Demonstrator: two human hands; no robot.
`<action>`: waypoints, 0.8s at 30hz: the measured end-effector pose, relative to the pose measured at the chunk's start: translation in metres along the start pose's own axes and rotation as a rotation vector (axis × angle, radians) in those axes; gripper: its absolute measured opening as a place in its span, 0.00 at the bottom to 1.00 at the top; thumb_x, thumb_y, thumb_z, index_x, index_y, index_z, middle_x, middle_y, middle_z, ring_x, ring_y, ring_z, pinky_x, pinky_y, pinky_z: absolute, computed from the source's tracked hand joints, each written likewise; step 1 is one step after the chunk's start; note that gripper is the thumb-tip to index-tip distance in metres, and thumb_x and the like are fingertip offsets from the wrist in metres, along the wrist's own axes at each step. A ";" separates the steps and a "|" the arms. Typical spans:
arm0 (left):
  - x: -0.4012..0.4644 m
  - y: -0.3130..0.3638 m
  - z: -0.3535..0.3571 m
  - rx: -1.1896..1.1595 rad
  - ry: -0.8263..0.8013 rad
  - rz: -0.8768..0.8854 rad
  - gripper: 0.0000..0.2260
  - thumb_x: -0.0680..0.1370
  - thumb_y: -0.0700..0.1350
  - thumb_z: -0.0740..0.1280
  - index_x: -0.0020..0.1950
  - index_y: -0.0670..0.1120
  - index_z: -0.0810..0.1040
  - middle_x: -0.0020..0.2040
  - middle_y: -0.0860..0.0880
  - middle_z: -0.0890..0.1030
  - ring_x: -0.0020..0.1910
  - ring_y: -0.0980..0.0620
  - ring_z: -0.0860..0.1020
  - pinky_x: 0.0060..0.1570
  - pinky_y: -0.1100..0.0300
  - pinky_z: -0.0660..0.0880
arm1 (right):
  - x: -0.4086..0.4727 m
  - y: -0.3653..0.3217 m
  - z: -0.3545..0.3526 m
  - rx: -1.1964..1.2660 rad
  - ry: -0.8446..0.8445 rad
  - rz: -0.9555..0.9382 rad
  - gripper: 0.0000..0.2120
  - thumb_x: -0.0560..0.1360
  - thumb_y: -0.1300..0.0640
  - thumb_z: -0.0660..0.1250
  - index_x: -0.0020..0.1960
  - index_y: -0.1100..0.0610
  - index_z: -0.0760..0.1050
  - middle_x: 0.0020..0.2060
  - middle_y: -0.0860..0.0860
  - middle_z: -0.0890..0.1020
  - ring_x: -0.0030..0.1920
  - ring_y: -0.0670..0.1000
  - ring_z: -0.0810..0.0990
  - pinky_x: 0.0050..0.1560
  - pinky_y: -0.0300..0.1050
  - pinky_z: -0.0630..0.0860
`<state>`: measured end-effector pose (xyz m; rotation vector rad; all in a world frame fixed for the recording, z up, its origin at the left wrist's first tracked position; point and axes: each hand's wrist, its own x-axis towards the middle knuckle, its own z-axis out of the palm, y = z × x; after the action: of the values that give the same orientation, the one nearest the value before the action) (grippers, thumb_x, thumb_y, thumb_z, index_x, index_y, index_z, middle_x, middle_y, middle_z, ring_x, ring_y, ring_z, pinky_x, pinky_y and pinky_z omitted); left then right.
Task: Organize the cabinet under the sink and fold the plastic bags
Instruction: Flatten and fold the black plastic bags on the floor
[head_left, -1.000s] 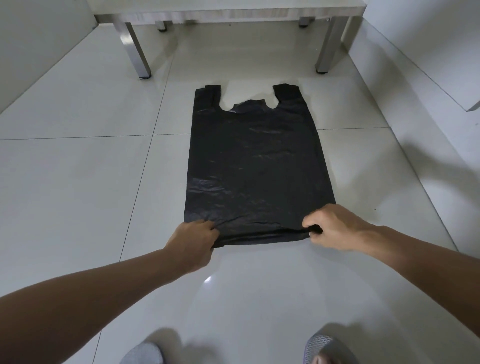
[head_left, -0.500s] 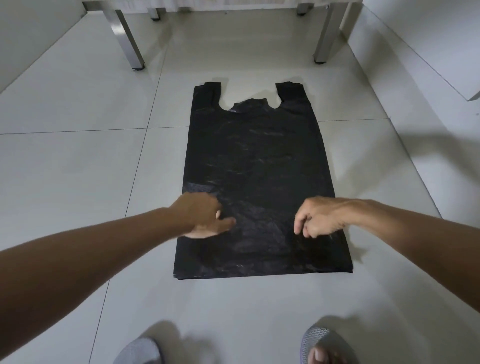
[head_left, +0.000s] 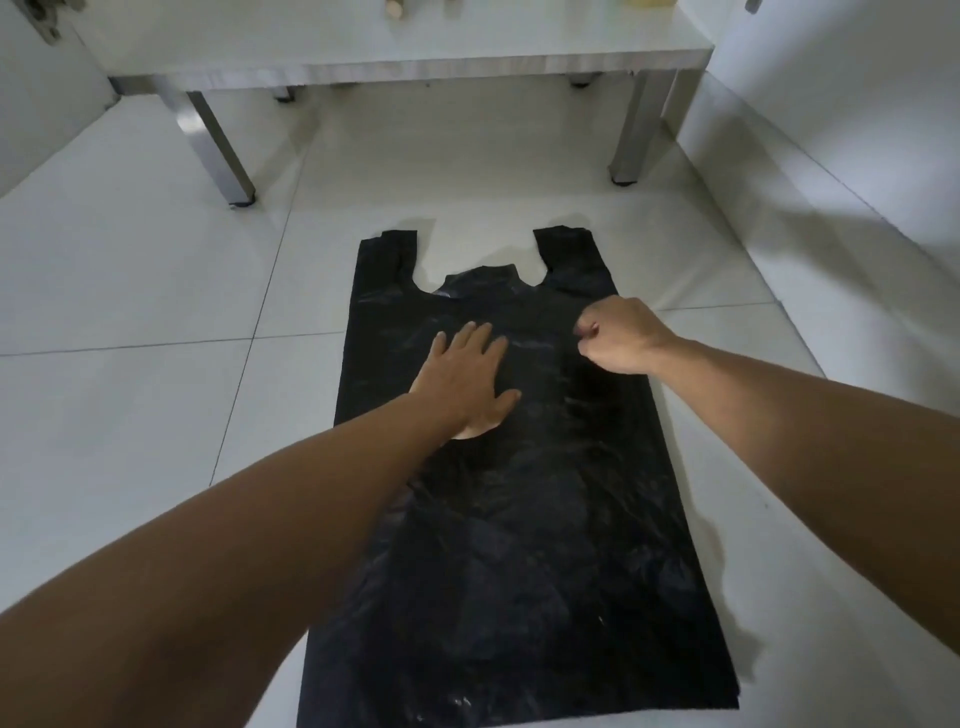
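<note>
Head: 1 black bag (head_left: 519, 519), 2 hands.

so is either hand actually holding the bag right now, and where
The left hand lies flat on the black bag, holding nothing. The right hand is curled near the bag's right edge; whether it pinches the plastic cannot be told.

white tiled floor (head_left: 130, 291), metal-legged table (head_left: 405, 65) (dim light)

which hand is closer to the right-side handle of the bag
Right. The right hand hovers curled just below the bag's right handle, at the shoulder of the black plastic bag. The left hand lies flat on the bag's middle, farther down and to the left.
</note>
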<state>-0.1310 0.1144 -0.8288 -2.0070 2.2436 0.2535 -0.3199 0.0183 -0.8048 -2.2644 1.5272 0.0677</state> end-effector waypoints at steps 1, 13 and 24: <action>0.013 0.000 0.002 -0.007 0.002 0.000 0.33 0.80 0.62 0.54 0.79 0.47 0.50 0.80 0.45 0.48 0.79 0.46 0.45 0.76 0.43 0.47 | 0.013 0.002 -0.003 0.017 0.037 0.032 0.12 0.78 0.62 0.63 0.57 0.59 0.81 0.57 0.55 0.82 0.56 0.56 0.80 0.58 0.45 0.76; 0.101 -0.002 0.053 -0.026 -0.004 0.040 0.34 0.77 0.69 0.39 0.78 0.56 0.37 0.79 0.51 0.36 0.77 0.49 0.33 0.73 0.38 0.38 | 0.145 0.030 -0.019 0.385 0.146 0.479 0.17 0.74 0.47 0.69 0.52 0.59 0.72 0.54 0.57 0.78 0.57 0.59 0.77 0.50 0.47 0.73; 0.096 0.001 0.053 -0.006 0.056 0.023 0.33 0.76 0.69 0.36 0.77 0.56 0.33 0.77 0.51 0.31 0.75 0.50 0.29 0.73 0.39 0.37 | 0.195 0.033 -0.046 0.874 -0.085 0.557 0.18 0.71 0.63 0.75 0.58 0.64 0.75 0.50 0.59 0.80 0.42 0.56 0.79 0.49 0.51 0.77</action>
<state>-0.1437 0.0319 -0.8996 -2.0163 2.3030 0.2086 -0.2796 -0.1801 -0.8241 -1.1279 1.6529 -0.2876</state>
